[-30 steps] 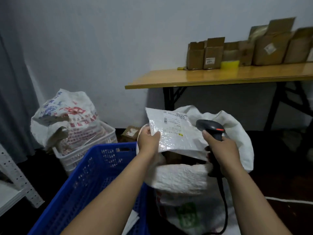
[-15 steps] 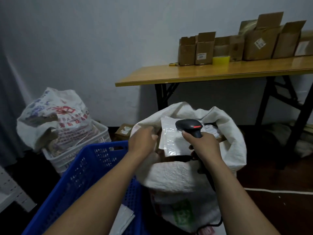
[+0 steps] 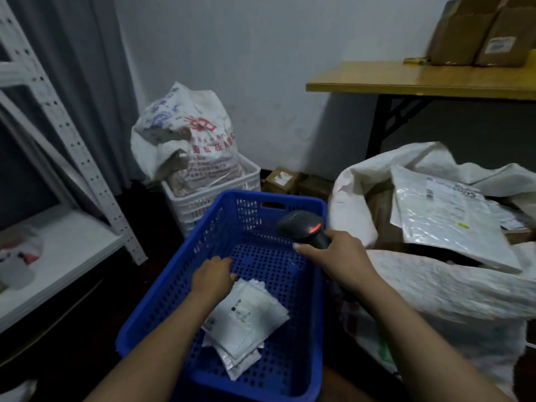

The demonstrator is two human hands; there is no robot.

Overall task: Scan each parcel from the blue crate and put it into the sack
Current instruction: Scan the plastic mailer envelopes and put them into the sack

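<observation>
The blue crate (image 3: 269, 201) stands in front of me with a small stack of white parcels (image 3: 249, 317) on its floor. My left hand (image 3: 213, 277) reaches down inside it, fingers curled at the top edge of the stack; whether it grips a parcel I cannot tell. My right hand (image 3: 336, 253) holds a black barcode scanner (image 3: 304, 227) with a red light over the crate's right rim. The white sack (image 3: 435, 288) sits open at the right, and a shiny white parcel (image 3: 446, 219) lies on top of its contents.
A white crate (image 3: 208, 201) holding a printed bag (image 3: 188, 134) stands behind the blue crate. A white metal shelf (image 3: 58, 245) is at the left. A wooden table (image 3: 420, 79) with cardboard boxes (image 3: 481, 33) is at the back right. Small boxes (image 3: 281, 179) lie by the wall.
The shiny parcel left my left hand and now lies in the sack. My view turned left, and my left hand dropped into the blue crate; the scanner moved over the crate's rim.
</observation>
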